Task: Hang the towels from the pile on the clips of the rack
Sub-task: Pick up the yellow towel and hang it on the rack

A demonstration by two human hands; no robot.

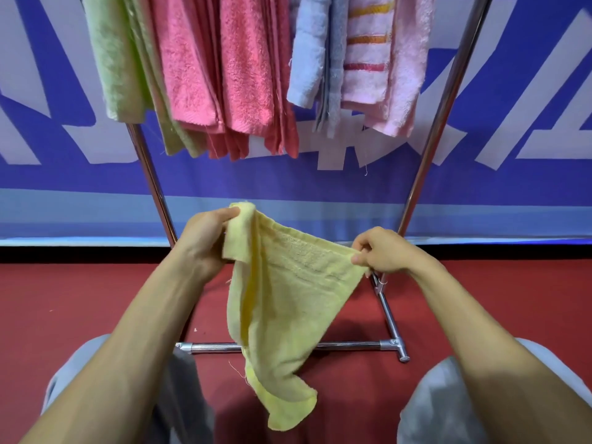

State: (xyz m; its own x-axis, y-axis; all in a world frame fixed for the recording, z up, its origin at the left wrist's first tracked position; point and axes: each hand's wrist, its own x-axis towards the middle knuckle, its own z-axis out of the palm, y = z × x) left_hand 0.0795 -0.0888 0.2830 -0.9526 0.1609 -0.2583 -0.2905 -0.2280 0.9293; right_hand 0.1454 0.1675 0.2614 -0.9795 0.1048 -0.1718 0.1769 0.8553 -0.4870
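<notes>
Here, in the head view, the yellow towel [282, 302] was held spread before the rack [429, 149], low beneath the towels already hung. The left hand [205, 238] pinched one upper corner, raised; the right hand [381, 249] pinched the other, lower. The top edge was best levelled and tautened before being lifted to a clip; no clips were visible.

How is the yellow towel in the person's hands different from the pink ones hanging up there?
The yellow towel is held low by the left hand and right hand, stretched between two corners; the pink towels hang straight from the rack. The yellow one is single and sags to a point; the pink ones hang bunched in several layers. Both look like terry cloth.
</notes>
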